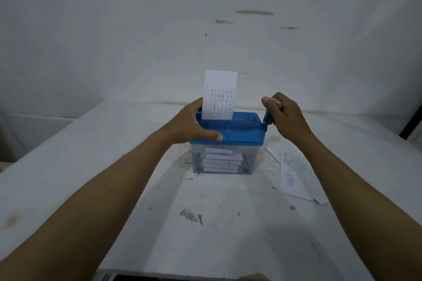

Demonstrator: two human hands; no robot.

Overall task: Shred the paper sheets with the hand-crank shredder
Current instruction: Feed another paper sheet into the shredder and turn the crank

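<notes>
A small hand-crank shredder stands mid-table, with a blue lid point(242, 131) on a clear bin point(251, 159) that holds white paper pieces. A printed paper sheet point(219, 96) stands upright in the lid's slot. My left hand point(191, 124) grips the lid's left end, thumb on the near edge and fingers over the far edge beside the sheet. My right hand point(282, 113) is curled round the crank handle point(266, 118) at the lid's right end.
Loose printed sheets point(294, 173) lie on the white table point(217, 223) to the right of the shredder. Dirt specks and stains mark the tabletop. A white wall rises just behind the table; a dark edge shows at far right.
</notes>
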